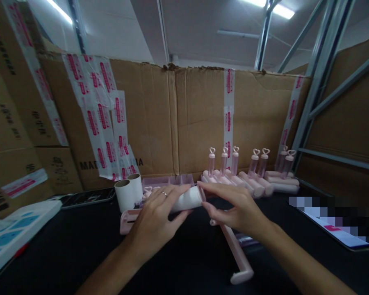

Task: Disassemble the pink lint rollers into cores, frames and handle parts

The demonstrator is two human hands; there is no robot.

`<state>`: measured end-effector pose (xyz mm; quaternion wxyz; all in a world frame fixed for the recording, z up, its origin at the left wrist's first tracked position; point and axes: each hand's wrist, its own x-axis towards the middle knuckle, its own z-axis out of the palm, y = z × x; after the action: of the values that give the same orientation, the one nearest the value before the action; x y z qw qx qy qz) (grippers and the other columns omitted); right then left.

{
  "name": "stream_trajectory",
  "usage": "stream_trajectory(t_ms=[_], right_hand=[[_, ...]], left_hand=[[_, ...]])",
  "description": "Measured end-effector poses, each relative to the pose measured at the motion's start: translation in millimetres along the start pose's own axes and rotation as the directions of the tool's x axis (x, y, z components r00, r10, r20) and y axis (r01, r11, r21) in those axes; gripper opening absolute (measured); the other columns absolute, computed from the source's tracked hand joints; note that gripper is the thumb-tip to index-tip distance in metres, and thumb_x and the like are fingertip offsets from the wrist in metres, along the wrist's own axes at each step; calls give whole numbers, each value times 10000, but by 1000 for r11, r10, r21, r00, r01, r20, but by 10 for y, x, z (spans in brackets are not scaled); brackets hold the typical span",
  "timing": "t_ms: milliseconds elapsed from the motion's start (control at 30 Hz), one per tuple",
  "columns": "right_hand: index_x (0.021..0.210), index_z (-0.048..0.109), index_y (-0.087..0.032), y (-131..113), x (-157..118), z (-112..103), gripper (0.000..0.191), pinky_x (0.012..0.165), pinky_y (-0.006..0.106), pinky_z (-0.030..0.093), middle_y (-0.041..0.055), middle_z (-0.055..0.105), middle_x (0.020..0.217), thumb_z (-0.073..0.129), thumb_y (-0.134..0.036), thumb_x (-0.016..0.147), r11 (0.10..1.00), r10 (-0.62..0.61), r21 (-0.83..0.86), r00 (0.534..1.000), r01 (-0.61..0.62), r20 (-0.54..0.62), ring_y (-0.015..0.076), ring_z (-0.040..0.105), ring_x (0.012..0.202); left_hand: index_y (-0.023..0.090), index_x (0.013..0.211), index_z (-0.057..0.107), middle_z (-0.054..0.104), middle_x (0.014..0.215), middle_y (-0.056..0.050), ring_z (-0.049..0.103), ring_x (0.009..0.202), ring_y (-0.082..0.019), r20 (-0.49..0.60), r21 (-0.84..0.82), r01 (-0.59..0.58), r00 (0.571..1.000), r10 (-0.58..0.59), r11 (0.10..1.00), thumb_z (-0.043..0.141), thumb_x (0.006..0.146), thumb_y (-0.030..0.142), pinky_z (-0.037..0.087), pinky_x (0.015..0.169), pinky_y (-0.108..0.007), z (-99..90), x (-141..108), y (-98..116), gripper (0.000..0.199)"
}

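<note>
A white roll (187, 199) lies tilted between my two hands, above the black table. My left hand (161, 209), with a ring on one finger, is wrapped round the roll's left part. At its right end, the fingers and thumb of my right hand (233, 205) pinch a pink cap (201, 194). Below my right hand lies a long pink holder piece (238, 254) with a bent end. A pink casing (128, 221) is partly hidden behind my left hand. Two white rolls, one of them in front (124, 196), stand upright to the left.
Pink cylinders (249, 184) and several clear tubes with heart-shaped tops (254, 166) line the back right. A phone (89, 197) lies back left, a lit phone (332, 225) at right, and a white tray with blue parts (15, 229) at far left. Cardboard (199, 119) walls the back.
</note>
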<state>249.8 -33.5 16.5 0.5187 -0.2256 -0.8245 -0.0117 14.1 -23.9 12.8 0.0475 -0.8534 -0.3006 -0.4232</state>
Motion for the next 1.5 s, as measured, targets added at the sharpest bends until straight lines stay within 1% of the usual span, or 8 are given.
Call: stream_trajectory(t_ms=[233, 533, 733, 933, 1100, 1200, 1367, 1500], right_hand=[[1467, 521, -243, 28, -47, 43, 597, 968, 356, 601, 103, 728, 1259, 644, -155, 889, 999, 20, -52, 988, -12, 155, 219, 730, 1097], [1406, 542, -224, -36, 12, 16, 556, 946, 333, 602, 102, 739, 1193, 593, -98, 867, 995, -24, -94, 982, 42, 187, 213, 733, 1065], [1458, 511, -219, -14, -29, 41, 605, 934, 322, 603, 98, 742, 1209, 578, -95, 869, 994, -36, -94, 991, 49, 132, 205, 743, 1031], [1393, 605, -199, -105, -21, 110, 502, 847, 317, 621, 70, 784, 1101, 543, -126, 900, 985, 170, -37, 985, -168, 36, 194, 758, 867], [1339, 668, -197, -122, -46, 262, 411, 837, 331, 619, 78, 782, 1149, 522, -199, 955, 904, 423, 102, 905, -416, -52, 216, 761, 919], [1343, 672, -203, -128, -65, 340, 406, 920, 369, 604, 81, 755, 1236, 538, -210, 959, 879, 459, 168, 887, -446, -50, 239, 745, 1039], [1333, 677, -202, -131, -82, 422, 389, 932, 381, 605, 90, 753, 1236, 580, -257, 960, 853, 489, 221, 872, -473, -21, 239, 751, 1025], [1251, 688, -188, -5, -54, 470, 336, 903, 381, 612, 106, 769, 1158, 584, -351, 976, 796, 566, 318, 820, -515, -88, 245, 754, 1004]], left_hand=[[240, 1392, 539, 711, 1186, -113, 667, 1053, -318, 49, 241, -201, 980, 195, 949, 666, 879, 108, 506, 894, -478, -23, -25, -46, 545], [225, 1373, 548, 716, 1162, -112, 674, 1018, -309, 51, 239, -210, 978, 204, 948, 665, 879, 112, 509, 870, -469, -20, -17, -14, 520], [223, 1398, 534, 706, 1179, -95, 675, 1042, -299, 53, 209, -170, 985, 163, 963, 704, 847, 89, 517, 907, -461, 4, -19, -7, 593], [218, 1365, 551, 711, 1162, -92, 680, 1019, -296, 11, 231, -132, 991, 134, 964, 726, 856, 135, 528, 894, -449, -6, -28, -12, 545], [221, 1349, 566, 716, 1134, -90, 682, 995, -303, 33, 274, -90, 996, 84, 958, 741, 847, 149, 536, 877, -458, -1, -30, -1, 536], [222, 1359, 568, 712, 1102, -84, 678, 971, -300, 62, 316, -66, 997, 49, 947, 745, 842, 139, 542, 860, -459, -2, -35, 8, 553], [229, 1373, 560, 703, 1085, -77, 669, 973, -299, 97, 350, -54, 995, 21, 935, 740, 842, 138, 543, 869, -471, -4, -47, 26, 568], [228, 1363, 557, 709, 1100, -80, 673, 992, -301, 70, 339, -39, 997, 16, 940, 730, 856, 160, 542, 883, -474, -20, -32, 26, 540]])
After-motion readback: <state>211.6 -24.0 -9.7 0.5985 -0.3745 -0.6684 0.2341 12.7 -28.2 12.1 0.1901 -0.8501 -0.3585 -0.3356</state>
